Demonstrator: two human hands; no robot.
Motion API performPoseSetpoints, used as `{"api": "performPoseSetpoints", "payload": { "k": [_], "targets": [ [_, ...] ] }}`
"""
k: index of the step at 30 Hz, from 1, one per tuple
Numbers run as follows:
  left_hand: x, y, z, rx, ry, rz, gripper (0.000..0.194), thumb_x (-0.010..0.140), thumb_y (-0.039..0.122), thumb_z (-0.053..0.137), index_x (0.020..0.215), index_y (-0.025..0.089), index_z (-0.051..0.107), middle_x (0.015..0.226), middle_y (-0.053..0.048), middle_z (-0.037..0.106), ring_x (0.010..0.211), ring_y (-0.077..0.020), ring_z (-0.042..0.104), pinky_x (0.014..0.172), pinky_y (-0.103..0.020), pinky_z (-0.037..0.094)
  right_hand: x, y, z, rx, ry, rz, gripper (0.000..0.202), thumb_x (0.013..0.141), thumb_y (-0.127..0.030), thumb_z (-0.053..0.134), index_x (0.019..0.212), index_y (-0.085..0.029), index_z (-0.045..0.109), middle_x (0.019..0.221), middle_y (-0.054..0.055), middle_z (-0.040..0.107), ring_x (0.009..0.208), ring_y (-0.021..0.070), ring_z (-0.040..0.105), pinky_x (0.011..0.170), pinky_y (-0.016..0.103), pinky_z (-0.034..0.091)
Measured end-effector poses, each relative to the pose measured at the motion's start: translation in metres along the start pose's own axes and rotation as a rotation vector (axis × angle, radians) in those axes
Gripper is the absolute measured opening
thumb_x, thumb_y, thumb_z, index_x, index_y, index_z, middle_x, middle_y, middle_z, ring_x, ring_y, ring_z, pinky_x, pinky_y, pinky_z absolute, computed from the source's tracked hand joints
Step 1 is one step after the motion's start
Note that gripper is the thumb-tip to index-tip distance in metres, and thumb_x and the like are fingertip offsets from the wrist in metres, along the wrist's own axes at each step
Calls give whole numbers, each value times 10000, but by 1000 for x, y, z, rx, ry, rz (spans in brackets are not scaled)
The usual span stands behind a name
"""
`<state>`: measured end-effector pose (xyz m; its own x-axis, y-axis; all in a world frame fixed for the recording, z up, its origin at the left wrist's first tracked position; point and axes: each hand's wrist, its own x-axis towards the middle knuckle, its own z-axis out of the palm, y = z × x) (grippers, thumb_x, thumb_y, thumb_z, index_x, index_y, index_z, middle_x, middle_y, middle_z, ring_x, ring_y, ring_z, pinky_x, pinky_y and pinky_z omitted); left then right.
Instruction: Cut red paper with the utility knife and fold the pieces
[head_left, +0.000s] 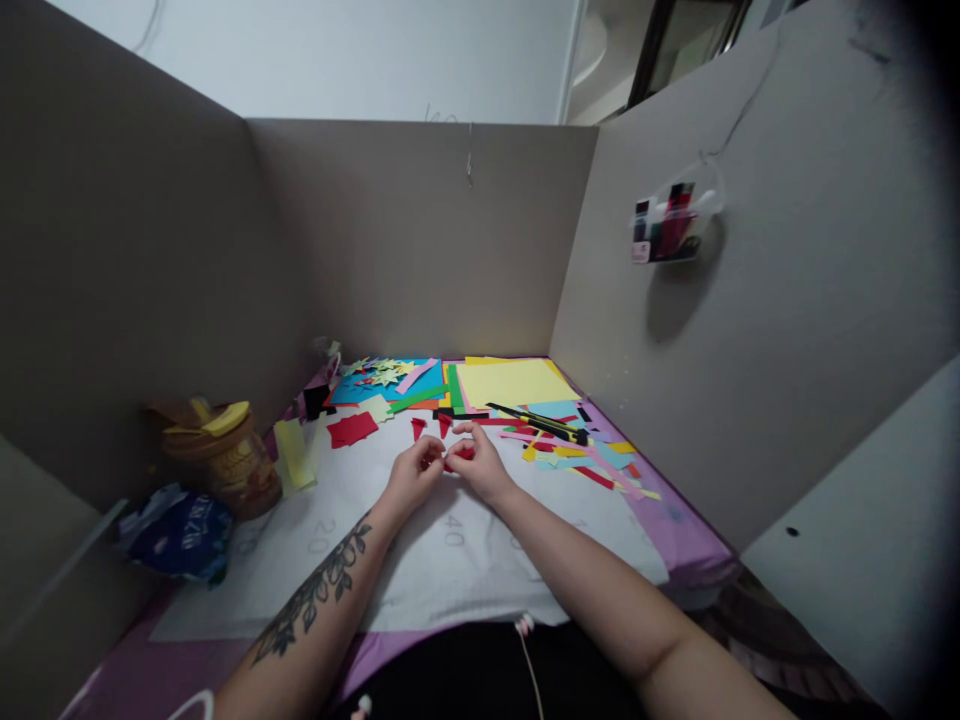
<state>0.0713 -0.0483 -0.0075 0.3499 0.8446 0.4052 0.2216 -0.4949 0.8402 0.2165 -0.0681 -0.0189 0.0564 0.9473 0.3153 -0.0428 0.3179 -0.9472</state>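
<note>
My left hand [417, 468] and my right hand [480, 464] meet near the middle of the white sheet [420, 580]. A small piece of red paper [459, 459] is between them, pinched in my right fingers. The fingers of my left hand are curled at its left side; what they hold is too small to make out. Just beyond the hands lie two small red paper pieces [418, 428]. A larger red paper shape [352, 429] rests farther left.
Yellow sheets [517, 384], a blue sheet [352, 388] with pale paper stars, and a black-yellow cutter [555, 428] among paper strips lie beyond. At left stand a brown tub [232, 470] and a blue packet [180, 532]. Grey panels [420, 240] enclose the table.
</note>
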Motion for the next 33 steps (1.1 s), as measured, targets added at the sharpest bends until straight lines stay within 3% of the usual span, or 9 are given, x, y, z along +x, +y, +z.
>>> {"api": "performPoseSetpoints", "payload": {
  "k": [7, 12, 14, 17, 19, 33],
  "targets": [
    [2, 2, -3, -54, -3, 4, 120, 752, 218, 515, 868, 185, 521, 697, 29, 528, 635, -107, 514, 599, -212, 404, 9, 1, -10, 120, 104, 57, 467, 649, -226, 617, 1064, -227, 403, 622, -85, 574, 536, 115, 533, 579, 247, 423],
    [3, 0, -7, -67, 48, -8, 110, 755, 229, 526, 854, 182, 519, 722, 20, 531, 648, -110, 517, 596, -216, 400, 17, 5, -19, 170, 290, 12, 414, 667, -244, 619, 1027, -214, 416, 631, -76, 558, 592, 115, 531, 610, 243, 411],
    [4, -1, -7, -70, 68, -13, 101, 760, 234, 528, 846, 183, 512, 728, 19, 526, 654, -111, 516, 596, -216, 403, 16, 6, -16, 202, 249, 25, 425, 676, -272, 636, 1032, -220, 410, 681, -61, 578, 618, 116, 542, 601, 236, 408],
    [4, -1, -6, -66, 82, -20, 98, 761, 240, 535, 836, 186, 503, 722, 20, 520, 658, -111, 517, 601, -216, 411, 10, 7, -7, 218, 32, 89, 513, 650, -280, 682, 1077, -235, 402, 704, -57, 598, 600, 119, 557, 569, 231, 405],
    [5, -3, -5, -58, 82, -25, 109, 757, 242, 542, 841, 188, 500, 718, 23, 522, 653, -109, 517, 593, -211, 410, 7, 6, -2, 190, -35, 109, 519, 643, -258, 686, 1080, -236, 409, 668, -66, 600, 560, 116, 548, 554, 229, 398],
    [8, -19, -8, 38, 144, -70, 146, 770, 251, 509, 900, 185, 510, 738, 4, 587, 669, -134, 567, 610, -247, 441, 6, 6, -8, 80, 52, 87, 402, 673, -229, 595, 1027, -241, 405, 641, -92, 564, 480, 86, 463, 487, 197, 363]
  ]
}}
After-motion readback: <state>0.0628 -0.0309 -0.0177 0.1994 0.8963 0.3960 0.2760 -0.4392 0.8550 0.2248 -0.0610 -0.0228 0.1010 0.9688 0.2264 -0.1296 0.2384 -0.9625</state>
